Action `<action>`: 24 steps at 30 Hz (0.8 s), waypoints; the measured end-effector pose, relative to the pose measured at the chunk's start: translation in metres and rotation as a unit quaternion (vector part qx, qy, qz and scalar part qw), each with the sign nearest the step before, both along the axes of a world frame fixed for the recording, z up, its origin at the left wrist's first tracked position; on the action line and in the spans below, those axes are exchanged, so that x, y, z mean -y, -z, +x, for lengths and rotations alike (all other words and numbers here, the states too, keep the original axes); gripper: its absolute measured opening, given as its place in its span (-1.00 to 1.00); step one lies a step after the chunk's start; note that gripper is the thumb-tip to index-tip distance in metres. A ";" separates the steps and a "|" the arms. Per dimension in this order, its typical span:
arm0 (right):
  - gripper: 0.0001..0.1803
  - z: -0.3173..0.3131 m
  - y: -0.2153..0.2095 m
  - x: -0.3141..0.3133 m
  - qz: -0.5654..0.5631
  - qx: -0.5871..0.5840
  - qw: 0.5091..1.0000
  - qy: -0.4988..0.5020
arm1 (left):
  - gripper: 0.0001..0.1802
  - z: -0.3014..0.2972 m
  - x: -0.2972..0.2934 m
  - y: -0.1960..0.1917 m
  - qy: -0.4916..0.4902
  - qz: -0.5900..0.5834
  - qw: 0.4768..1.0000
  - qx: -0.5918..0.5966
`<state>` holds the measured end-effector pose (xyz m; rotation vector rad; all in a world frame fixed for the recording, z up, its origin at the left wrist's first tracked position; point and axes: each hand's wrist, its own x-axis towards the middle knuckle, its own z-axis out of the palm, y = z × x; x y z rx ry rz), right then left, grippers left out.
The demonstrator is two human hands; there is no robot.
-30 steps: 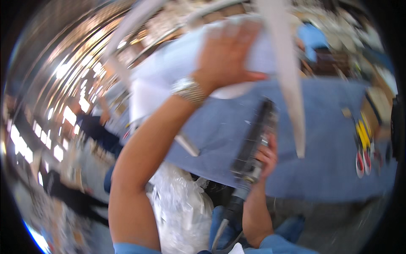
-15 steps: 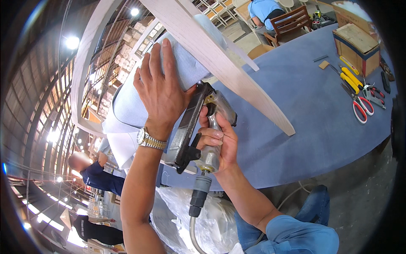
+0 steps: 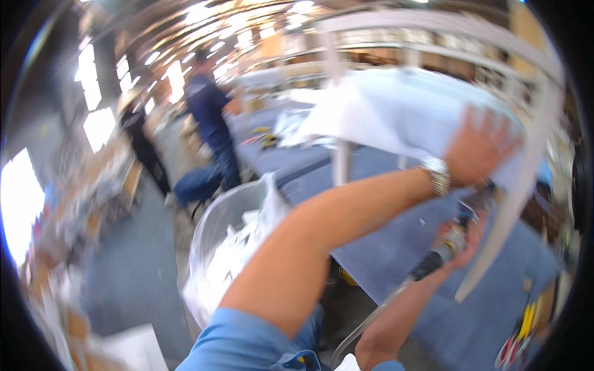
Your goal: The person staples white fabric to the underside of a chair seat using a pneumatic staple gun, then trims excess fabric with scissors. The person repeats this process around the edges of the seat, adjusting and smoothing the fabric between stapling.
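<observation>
Head view: a white padded seat (image 3: 396, 117) is pressed under the flat, spread left hand (image 3: 479, 148), above the blue worktop (image 3: 396, 247). A pneumatic stapler (image 3: 455, 238) is gripped by the right hand (image 3: 464, 244) beneath it. A plastic-lined bin (image 3: 229, 247) stands near the worktop's edge.

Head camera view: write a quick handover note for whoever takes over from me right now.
Left hand: flat on the white padded seat of the upturned white chair frame, holding it down.
Right hand: closed grip on the pneumatic stapler, its hose trailing down, tool under the seat's edge.
Chair rests on the blue-covered workbench; a bin of white scraps stands beside it.
Done: white cover lies over the seat.
Left: how far it is fastened cannot be seen, so check the edges.
</observation>
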<state>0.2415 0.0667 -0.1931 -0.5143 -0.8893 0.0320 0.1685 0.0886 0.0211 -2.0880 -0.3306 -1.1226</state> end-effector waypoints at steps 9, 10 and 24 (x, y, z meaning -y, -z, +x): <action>-0.54 0.036 0.041 0.081 -0.091 0.216 0.969 0.083 | -0.30 0.012 -0.035 0.011 -0.038 0.163 0.979 0.113; -0.54 0.022 0.037 0.089 -0.132 0.237 0.961 0.052 | -0.30 0.004 -0.058 0.004 0.006 0.191 0.966 0.173; -0.56 0.132 0.049 0.163 -0.384 0.415 0.803 0.191 | 0.17 -0.046 0.021 0.009 -0.161 0.207 0.964 0.054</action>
